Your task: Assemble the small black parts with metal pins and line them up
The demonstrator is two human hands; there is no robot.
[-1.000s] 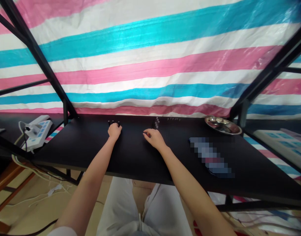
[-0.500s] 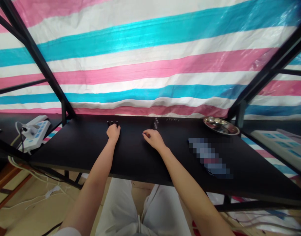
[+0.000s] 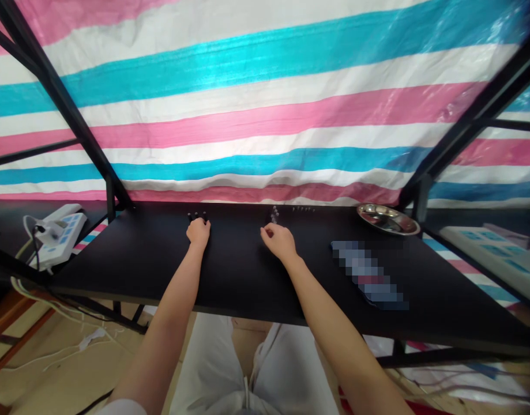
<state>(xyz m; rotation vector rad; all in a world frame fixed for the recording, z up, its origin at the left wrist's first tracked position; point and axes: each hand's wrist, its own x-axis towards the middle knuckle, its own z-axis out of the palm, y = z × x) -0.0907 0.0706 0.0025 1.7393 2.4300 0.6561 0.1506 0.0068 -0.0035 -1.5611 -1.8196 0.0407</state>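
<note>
At the back left of the black table, my left hand (image 3: 198,233) has its fingers curled in beside a few small dark upright pieces with pale tips (image 3: 196,215). The hand hides their lower parts, and I cannot make out what it grips. My right hand (image 3: 280,240) is bent into a pinch, thumb and forefinger tips together. Anything between those tips is too small to name. Just behind the right hand stands a cluster of small shiny pieces (image 3: 274,214), partly covered by it. Farther right lies a row of several tiny pale pieces (image 3: 303,209).
A round metal dish (image 3: 388,220) sits at the table's back right. In front of it lies a blurred-out flat object (image 3: 368,274). A white power strip (image 3: 63,239) is on the left, beyond the frame post. A striped sheet (image 3: 265,115) hangs behind the black table (image 3: 239,276).
My right hand has moved a little to the right, closer to the shiny cluster. My left hand stays by the dark pieces. The whole view has shifted slightly.
</note>
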